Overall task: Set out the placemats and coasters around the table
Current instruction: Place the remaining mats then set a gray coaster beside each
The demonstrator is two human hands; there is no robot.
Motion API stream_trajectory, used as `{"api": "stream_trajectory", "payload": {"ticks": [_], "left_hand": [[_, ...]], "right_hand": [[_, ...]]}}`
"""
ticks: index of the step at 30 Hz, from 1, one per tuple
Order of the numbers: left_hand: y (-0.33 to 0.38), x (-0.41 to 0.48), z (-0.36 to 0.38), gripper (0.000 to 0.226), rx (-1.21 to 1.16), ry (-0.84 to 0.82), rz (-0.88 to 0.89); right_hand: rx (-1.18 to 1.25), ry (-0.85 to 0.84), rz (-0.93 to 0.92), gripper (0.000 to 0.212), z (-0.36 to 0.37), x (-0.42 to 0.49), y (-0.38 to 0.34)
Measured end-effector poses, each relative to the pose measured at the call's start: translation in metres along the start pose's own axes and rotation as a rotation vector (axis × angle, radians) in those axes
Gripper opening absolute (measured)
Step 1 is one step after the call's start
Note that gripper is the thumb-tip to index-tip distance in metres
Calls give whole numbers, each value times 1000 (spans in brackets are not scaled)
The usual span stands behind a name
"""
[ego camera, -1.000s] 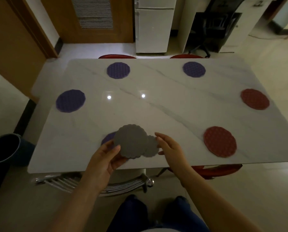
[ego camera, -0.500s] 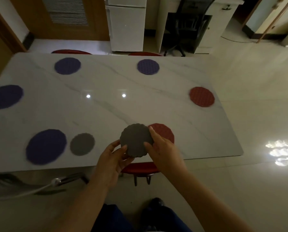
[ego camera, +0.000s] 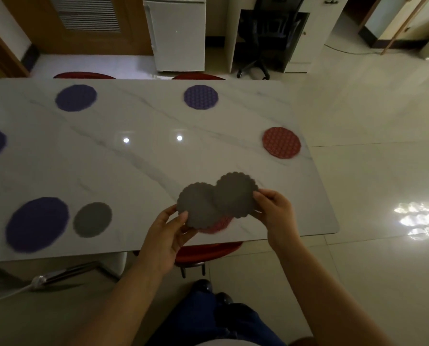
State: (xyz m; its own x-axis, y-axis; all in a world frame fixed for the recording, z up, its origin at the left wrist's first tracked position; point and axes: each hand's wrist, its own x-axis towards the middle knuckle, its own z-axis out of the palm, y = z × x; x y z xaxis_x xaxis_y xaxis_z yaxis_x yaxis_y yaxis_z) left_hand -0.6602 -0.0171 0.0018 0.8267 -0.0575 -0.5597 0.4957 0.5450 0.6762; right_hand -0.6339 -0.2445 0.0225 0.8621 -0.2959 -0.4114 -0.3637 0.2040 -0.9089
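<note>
Left hand (ego camera: 168,228), right hand (ego camera: 274,208) each pinch grey coaster; no writing legible.

Left hand (ego camera: 169,229) pinches grey scalloped coaster (ego camera: 198,206) at its near-left edge. Right hand (ego camera: 274,211) pinches second grey coaster (ego camera: 235,194) at its right edge; the two overlap, right one on top. Both held above red placemat (ego camera: 218,224) at near edge of marble desk (ego camera: 138,158), mostly hiding it. Third grey coaster (ego camera: 92,219) flat on desk, just beside purple placemat (ego camera: 37,224). Second red placemat (ego camera: 281,143) near desk's right edge.
</note>
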Motion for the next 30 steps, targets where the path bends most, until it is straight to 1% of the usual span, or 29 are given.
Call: {"api": "stream_trajectory", "payload": {"ticks": [2,4,6,9,14,16,18,21,24,26,27,28,30], "left_hand": [[7,9,-6,56,-15,20,13],[14,17,-12,54,-20,39,25],[20,24,-17,50,-10,43,29],[21,32,-21,48,10,35,24],[7,39,-18,50,34,52,-6],[2,42,-12,50,38,79,-9],[-3,47,-3,51,50,96,-9],[-12,56,20,49,62,99,8],[-32,68,59,41,52,74,31],[-54,80,98,42,33,69,37],[-67,87,121,43,19,81,41],[-82,95,145,44,5,103,46],[-115,111,195,38,-35,138,64]], "right_hand": [[27,130,37,5,-15,21,5],[-34,242,99,5,-30,43,18],[-114,293,175,14,-39,63,36],[-249,320,246,21,-43,81,60],[-449,316,274,26,-44,93,74],[-480,310,268,31,-47,95,70],[-454,301,258,34,-54,96,63],[-417,244,216,32,-73,102,51],[-359,137,163,21,-99,114,34],[-399,58,111,14,-118,129,18],[-441,9,77,13,-128,140,10],[-493,-53,38,17,-138,152,0],[-591,-203,-63,30,-157,176,-24]]}}
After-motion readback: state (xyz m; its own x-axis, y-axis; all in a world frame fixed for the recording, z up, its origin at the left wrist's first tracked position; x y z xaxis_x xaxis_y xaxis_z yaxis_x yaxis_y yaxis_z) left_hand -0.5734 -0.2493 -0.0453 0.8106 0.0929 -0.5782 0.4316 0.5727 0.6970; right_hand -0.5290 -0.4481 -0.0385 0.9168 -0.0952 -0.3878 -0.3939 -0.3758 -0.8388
